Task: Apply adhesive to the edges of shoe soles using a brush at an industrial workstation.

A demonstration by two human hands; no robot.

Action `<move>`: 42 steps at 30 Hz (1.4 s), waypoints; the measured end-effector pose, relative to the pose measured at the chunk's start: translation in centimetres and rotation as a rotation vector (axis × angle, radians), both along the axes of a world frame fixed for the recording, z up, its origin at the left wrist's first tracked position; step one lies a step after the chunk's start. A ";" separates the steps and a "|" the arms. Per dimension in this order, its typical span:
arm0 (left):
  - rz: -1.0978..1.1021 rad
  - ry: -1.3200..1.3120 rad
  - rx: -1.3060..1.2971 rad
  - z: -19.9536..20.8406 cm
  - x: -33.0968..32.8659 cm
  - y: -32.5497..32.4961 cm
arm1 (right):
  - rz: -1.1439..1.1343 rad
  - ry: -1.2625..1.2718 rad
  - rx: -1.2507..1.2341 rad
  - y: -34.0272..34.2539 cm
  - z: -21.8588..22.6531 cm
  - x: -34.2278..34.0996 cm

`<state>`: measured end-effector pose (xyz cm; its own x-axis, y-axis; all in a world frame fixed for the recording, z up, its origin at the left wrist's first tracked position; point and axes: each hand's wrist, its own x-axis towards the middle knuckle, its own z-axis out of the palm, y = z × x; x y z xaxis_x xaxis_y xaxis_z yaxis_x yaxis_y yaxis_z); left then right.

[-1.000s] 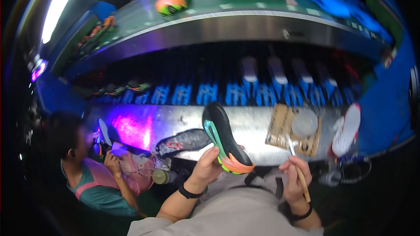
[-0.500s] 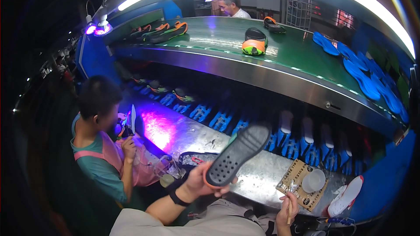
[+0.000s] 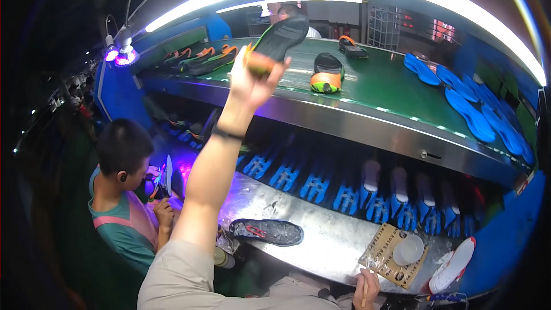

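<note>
My left hand [image 3: 255, 83] is raised at the end of an outstretched arm, over the near edge of the green conveyor belt [image 3: 379, 89]. Its fingers close around the heel end of a black shoe sole [image 3: 281, 34] with orange and green edges, whose toe points up and away. Low on the right, my right hand [image 3: 366, 287] grips a thin wooden-handled brush [image 3: 364, 295] beside a printed cardboard piece [image 3: 376, 252]. A translucent white cup [image 3: 408, 250] stands on that cardboard. Another dark sole [image 3: 267, 232] with a red mark lies on the metal bench [image 3: 321, 250].
More orange-and-green soles [image 3: 327, 74] and several blue insoles [image 3: 470, 116] lie on the belt. Below it runs a row of blue shoe racks [image 3: 315, 189]. A white-and-red shoe [image 3: 453, 265] stands at right. A co-worker [image 3: 123, 195] sits at left under purple lamps [image 3: 126, 54].
My left hand has carried the sole up and away from the bench to above the belt. The dark sole on the bench is now fully uncovered. My right hand keeps the brush, slightly lower.
</note>
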<state>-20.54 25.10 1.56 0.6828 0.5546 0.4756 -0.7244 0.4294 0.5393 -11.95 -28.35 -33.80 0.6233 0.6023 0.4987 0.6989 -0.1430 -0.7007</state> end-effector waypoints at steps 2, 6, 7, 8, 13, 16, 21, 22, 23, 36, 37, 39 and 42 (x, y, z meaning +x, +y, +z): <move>0.022 0.025 -0.312 2.6 2.6 6.3 | 0.011 0.000 -0.106 0.1 -0.2 0.3; 0.477 0.339 -0.298 1.3 4.7 13.2 | 0.012 0.072 -0.099 0.9 -0.8 0.7; 0.574 0.545 -0.181 1.1 3.6 14.6 | 0.012 0.079 -0.092 1.2 -1.0 0.7; 0.705 0.733 0.035 0.9 2.4 15.7 | 0.013 0.048 -0.105 1.5 -1.3 0.7; 1.970 1.880 0.677 -0.4 -6.8 18.9 | 0.039 -0.022 -0.057 2.2 -2.0 1.1; 1.705 2.023 0.665 -0.2 -11.8 20.1 | 0.065 -0.069 -0.057 2.3 -1.6 1.1; 1.692 1.756 0.746 -1.7 -14.3 21.6 | 0.076 -0.076 -0.007 2.8 -1.2 0.9; 1.732 1.678 0.719 -2.3 -14.4 21.4 | 0.075 -0.088 0.005 2.7 -1.2 0.8; 1.758 1.674 0.718 -2.9 -14.5 20.9 | 0.075 -0.090 0.004 2.7 -1.2 0.7; 1.548 0.539 0.526 -8.0 -15.4 -3.3 | 0.079 0.026 0.093 3.2 -1.6 0.3; 1.365 0.426 0.455 -8.7 -15.4 -5.5 | 0.067 0.033 0.082 3.1 -1.6 0.2; 1.073 0.245 0.379 -10.2 -15.3 -9.2 | 0.033 0.137 0.109 3.0 -1.5 0.1; 0.657 0.168 0.320 -14.0 -13.7 -14.1 | 0.017 0.341 0.107 2.7 -1.1 0.1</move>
<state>-34.27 11.04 -12.44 0.3367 0.7253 0.6005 -0.6743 -0.2595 0.6914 -11.84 -25.65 -34.93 0.7549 0.5696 0.3251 0.4243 -0.0463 -0.9043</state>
